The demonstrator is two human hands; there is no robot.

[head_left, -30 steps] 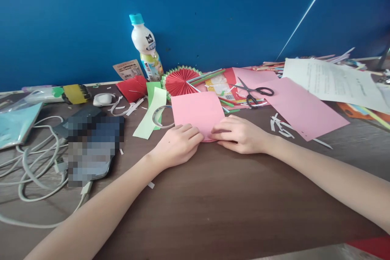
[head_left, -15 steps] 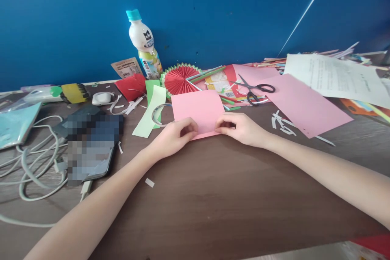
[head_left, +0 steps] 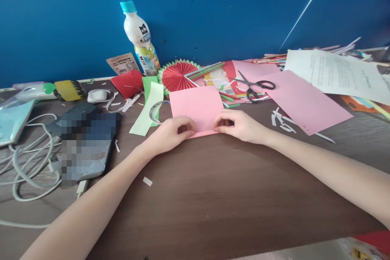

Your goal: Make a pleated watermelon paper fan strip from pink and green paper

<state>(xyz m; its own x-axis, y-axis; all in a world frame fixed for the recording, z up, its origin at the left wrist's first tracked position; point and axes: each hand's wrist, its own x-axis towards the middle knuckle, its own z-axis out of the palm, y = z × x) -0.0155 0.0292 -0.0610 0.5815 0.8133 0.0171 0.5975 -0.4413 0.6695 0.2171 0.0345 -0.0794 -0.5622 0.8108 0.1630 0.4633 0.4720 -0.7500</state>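
A sheet of pink paper (head_left: 196,105) lies on the dark table, with a narrow fold along its near edge. My left hand (head_left: 173,132) pinches the near left part of that fold between thumb and fingers. At the near right corner, my right hand (head_left: 239,126) pinches the same edge. Between the two hands a short stretch of the folded strip shows. Just behind my left hand, a roll of tape (head_left: 154,113) rests on pale green paper strips (head_left: 146,109). Black-handled scissors (head_left: 254,86) lie open beyond my right hand.
A red and green pleated paper fan (head_left: 179,75) and a bottle (head_left: 140,40) stand at the blue wall. On the left are a phone (head_left: 91,146) and white cables (head_left: 27,174). More pink paper (head_left: 309,101) and a printed sheet (head_left: 338,75) lie right, near white paper scraps (head_left: 283,122).
Both hands keep their pinch on the near edge of the pink paper, with only slight finger movement. The whole view has shifted a little, so objects sit slightly further left and higher.
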